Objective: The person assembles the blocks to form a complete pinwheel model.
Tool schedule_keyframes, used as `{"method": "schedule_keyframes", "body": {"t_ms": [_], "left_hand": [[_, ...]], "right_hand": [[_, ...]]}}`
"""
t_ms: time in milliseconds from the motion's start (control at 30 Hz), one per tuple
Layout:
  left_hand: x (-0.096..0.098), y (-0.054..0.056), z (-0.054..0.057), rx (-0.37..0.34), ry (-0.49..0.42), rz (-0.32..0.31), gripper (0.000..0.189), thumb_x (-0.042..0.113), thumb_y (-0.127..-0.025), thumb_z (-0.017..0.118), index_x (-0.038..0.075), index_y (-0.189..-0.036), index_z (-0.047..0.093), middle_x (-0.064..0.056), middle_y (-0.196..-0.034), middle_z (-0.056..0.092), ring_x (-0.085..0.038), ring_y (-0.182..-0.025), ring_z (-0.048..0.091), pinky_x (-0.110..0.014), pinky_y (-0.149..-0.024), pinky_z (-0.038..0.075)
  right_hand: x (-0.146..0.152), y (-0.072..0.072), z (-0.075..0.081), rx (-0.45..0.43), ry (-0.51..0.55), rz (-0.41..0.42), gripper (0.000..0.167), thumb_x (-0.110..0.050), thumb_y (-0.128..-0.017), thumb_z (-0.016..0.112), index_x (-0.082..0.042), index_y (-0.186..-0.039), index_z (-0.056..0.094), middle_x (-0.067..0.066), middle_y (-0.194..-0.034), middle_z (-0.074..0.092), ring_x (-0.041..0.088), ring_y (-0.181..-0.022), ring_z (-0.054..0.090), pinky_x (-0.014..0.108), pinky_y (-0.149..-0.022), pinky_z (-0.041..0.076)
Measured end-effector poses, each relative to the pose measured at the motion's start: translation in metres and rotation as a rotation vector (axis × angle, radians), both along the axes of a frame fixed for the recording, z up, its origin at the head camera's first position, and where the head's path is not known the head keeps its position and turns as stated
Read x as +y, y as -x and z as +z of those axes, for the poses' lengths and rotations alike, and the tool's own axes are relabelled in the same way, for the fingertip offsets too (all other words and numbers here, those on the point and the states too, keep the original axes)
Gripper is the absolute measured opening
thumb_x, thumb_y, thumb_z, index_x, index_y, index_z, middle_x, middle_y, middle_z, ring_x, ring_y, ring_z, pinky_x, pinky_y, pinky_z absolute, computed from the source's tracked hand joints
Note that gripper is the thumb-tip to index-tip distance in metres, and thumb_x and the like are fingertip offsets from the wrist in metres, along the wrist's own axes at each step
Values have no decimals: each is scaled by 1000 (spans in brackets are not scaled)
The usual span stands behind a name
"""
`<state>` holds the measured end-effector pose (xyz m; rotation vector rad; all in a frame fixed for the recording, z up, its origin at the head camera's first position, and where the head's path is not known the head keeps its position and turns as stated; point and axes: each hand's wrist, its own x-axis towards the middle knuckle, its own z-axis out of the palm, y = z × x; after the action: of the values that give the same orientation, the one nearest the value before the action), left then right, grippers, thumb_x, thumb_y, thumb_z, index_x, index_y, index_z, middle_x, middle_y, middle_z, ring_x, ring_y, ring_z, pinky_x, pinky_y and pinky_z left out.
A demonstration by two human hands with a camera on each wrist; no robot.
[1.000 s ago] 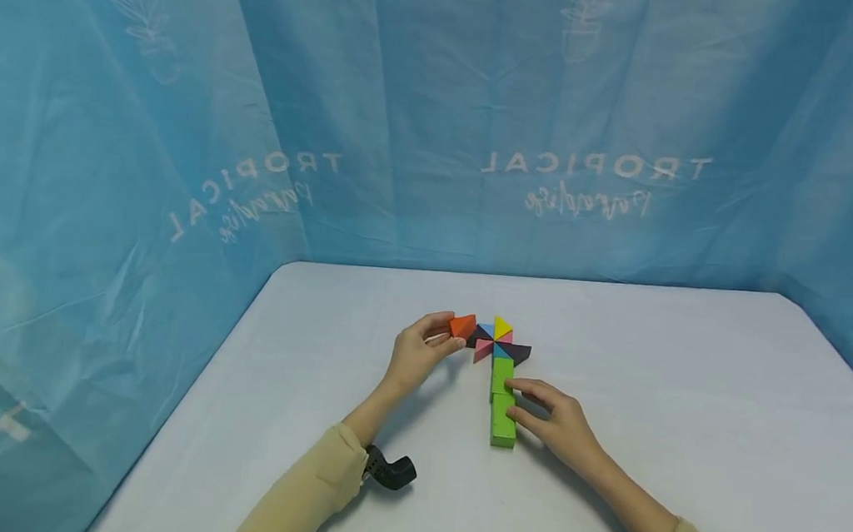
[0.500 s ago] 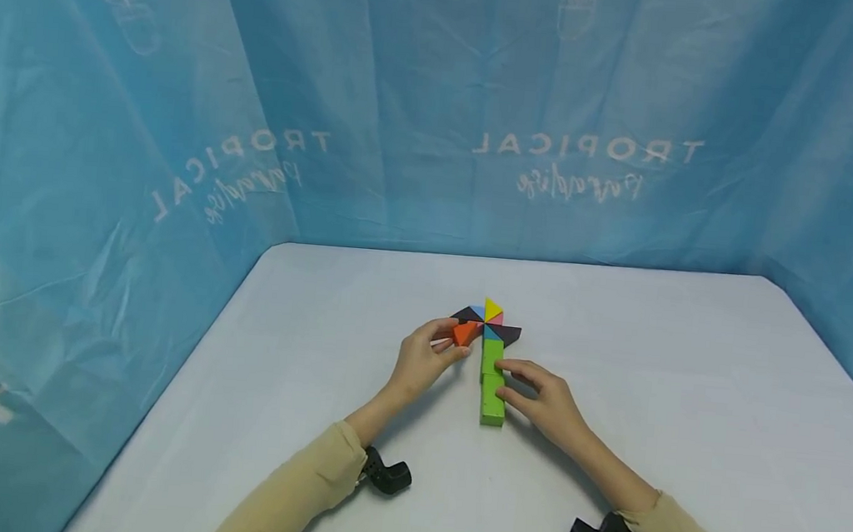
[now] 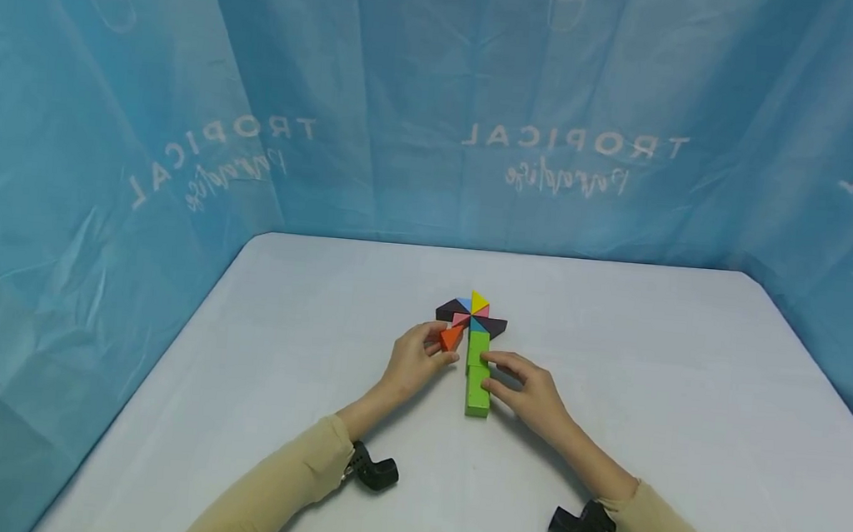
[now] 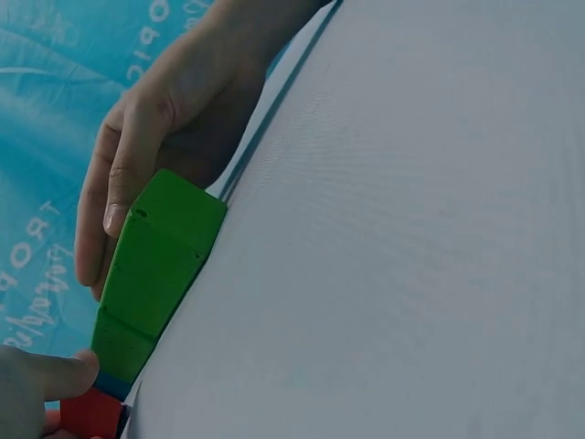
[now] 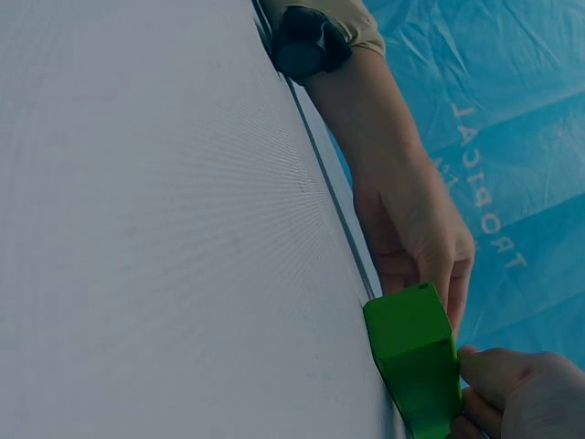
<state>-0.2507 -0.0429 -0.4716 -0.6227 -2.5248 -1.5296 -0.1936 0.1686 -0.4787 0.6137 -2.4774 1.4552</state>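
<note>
My left hand pinches an orange triangular block between thumb and fingers, right at the near left of a pinwheel of small triangular blocks. Around its centre are a yellow block, a pink block, a blue block and dark blocks, one at the left and one at the right. Two green blocks, a far one and a near one, form a stem below. Loosely bent fingers of my right hand touch the stem's right side, the thumb on the near block.
A white-covered table lies under everything. Blue printed curtains hang behind it and along its sides. Black wrist cameras, one on the left wrist and one on the right wrist, sit low over the table.
My left hand has brought the orange block from beside the left dark block down to the pinwheel's near left, uncovering the pink block. My right hand stays at the green blocks. The head view has shifted.
</note>
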Motion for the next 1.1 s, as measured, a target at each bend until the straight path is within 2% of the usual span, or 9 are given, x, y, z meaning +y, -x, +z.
{"method": "schedule_keyframes", "body": {"t_ms": [300, 467, 667, 800, 967, 1100], "left_hand": [[-7, 0, 5, -8, 20, 4, 58, 13, -77, 79, -8, -125, 54, -19, -122, 56, -27, -111, 57, -23, -89, 48], [-10, 7, 10, 12, 17, 18, 53, 12, -77, 78, -7, -122, 57, -19, -116, 60, -26, -101, 63, -24, -83, 51], [-1, 16, 12, 1, 5, 19, 49, 13, -79, 77, -6, -120, 59, -17, -109, 63, -23, -93, 66, -21, -76, 53], [4, 17, 9, -25, -4, 35, 49, 16, -79, 78, -5, -119, 60, -17, -108, 63, -21, -92, 66, -21, -74, 53], [8, 11, 3, -92, -2, 44, 50, 16, -78, 78, -5, -120, 59, -17, -110, 63, -20, -91, 67, -21, -74, 54], [9, 11, 5, -78, 1, 48, 48, 17, -79, 77, -5, -119, 60, -16, -111, 64, -19, -91, 67, -22, -74, 54]], "right_hand": [[1, 5, 2, -1, -11, 13, 40, -17, -85, 72, -7, -123, 62, 2, -121, 62, 20, -114, 56, 32, -95, 46], [2, 12, 5, 8, -1, 17, 39, -17, -85, 72, -6, -122, 63, 3, -120, 62, 21, -113, 56, 32, -95, 46], [4, 17, 9, -3, -8, 11, 40, -18, -85, 72, -7, -122, 63, 1, -120, 62, 19, -113, 56, 31, -95, 46], [5, 14, 8, -28, -18, 7, 40, -21, -86, 72, -8, -123, 62, 1, -121, 61, 19, -115, 55, 34, -95, 46], [5, 3, 5, -58, -15, 14, 41, -21, -86, 71, -7, -124, 62, 3, -122, 61, 21, -115, 55, 36, -95, 46], [3, 1, 4, -46, -5, 5, 40, -19, -86, 71, -7, -123, 62, 2, -121, 61, 20, -114, 56, 34, -95, 46]]}}
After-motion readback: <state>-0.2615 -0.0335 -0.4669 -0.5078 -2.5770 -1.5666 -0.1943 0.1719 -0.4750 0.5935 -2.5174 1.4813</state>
